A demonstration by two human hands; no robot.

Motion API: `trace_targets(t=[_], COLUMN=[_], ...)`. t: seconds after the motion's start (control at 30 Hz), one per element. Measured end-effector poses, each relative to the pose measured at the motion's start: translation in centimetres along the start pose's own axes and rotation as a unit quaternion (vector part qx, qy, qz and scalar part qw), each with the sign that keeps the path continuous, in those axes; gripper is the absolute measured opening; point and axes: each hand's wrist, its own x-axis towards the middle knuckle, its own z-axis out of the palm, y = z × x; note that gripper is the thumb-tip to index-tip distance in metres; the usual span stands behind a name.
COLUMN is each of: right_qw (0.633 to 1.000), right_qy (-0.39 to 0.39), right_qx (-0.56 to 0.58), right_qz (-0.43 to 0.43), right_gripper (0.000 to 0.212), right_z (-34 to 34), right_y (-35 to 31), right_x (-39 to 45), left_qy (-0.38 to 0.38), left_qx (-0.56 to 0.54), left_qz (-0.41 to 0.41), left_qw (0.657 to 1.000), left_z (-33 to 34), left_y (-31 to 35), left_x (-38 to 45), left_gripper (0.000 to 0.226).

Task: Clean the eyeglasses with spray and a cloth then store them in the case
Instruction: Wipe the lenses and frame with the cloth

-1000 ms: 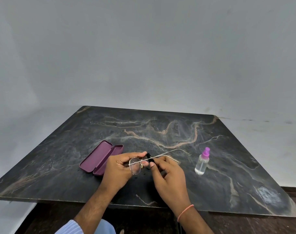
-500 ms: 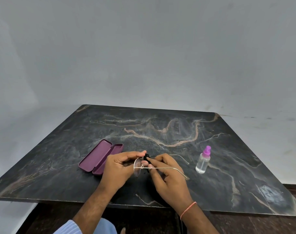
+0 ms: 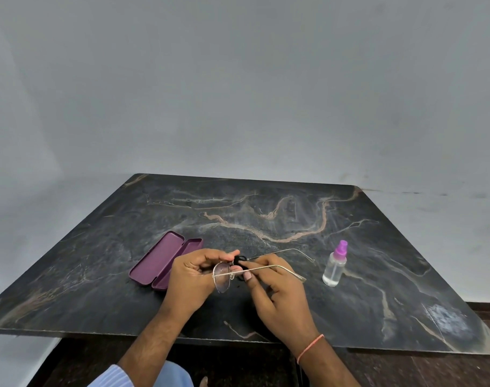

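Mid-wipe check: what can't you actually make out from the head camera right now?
- Cloth: only a dark scrap shows in the head view; the right hand and left hand cover the rest.
- Eyeglasses: one lens shows; the other is hidden behind cloth and fingers.
- Spray bottle: liquid level too small to judge.
- Case: its near right end is hidden by the left hand.

The bench [image 3: 266,213] is dark grey-black marble with tan and white veins. The open case [image 3: 160,261] is plum purple, the spray bottle [image 3: 334,268] clear with a pink-purple cap, the eyeglasses [image 3: 223,276] gold-rimmed, the cloth [image 3: 239,259] black, the wall [image 3: 238,79] pale grey.
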Motion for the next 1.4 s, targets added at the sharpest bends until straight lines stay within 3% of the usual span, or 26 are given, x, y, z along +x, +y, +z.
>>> trace_targets(t=[0.13,0.37,0.5,0.63,0.9,1.1,1.4], right_qw=[0.997,1.000,0.996,0.992,1.000,0.998,0.999], right_qy=[0.011,0.000,0.005,0.002,-0.013,0.001,0.016], right_qx=[-0.069,-0.016,-0.085,-0.118,-0.013,-0.050,-0.004], right_qz=[0.032,-0.007,0.021,0.038,0.020,0.038,0.034], right_gripper=[0.027,0.024,0.030,0.020,0.019,0.020,0.018], right_z=[0.3,0.2,0.2,0.0,-0.1,-0.1,0.1], right_y=[0.6,0.2,-0.1,-0.6,-0.6,-0.2,-0.1], right_x=[0.0,0.0,0.0,0.0,0.1,0.3,0.1], left_qy=[0.004,0.007,0.014,0.019,0.037,0.030,0.008], left_qx=[-0.012,-0.001,0.011,0.013,-0.010,0.004,0.006], left_qz=[-0.007,-0.012,-0.012,-0.017,-0.023,-0.017,-0.011], left_qw=[1.000,1.000,1.000,1.000,0.999,0.999,1.000], left_z=[0.3,0.2,0.3,0.5,0.3,0.4,0.2], left_y=[0.8,0.7,0.9,1.0,1.3,1.1,0.9], left_x=[-0.1,0.0,0.0,-0.1,0.0,-0.1,-0.1], left_gripper=[0.032,0.037,0.037,0.034,0.029,0.031,0.035])
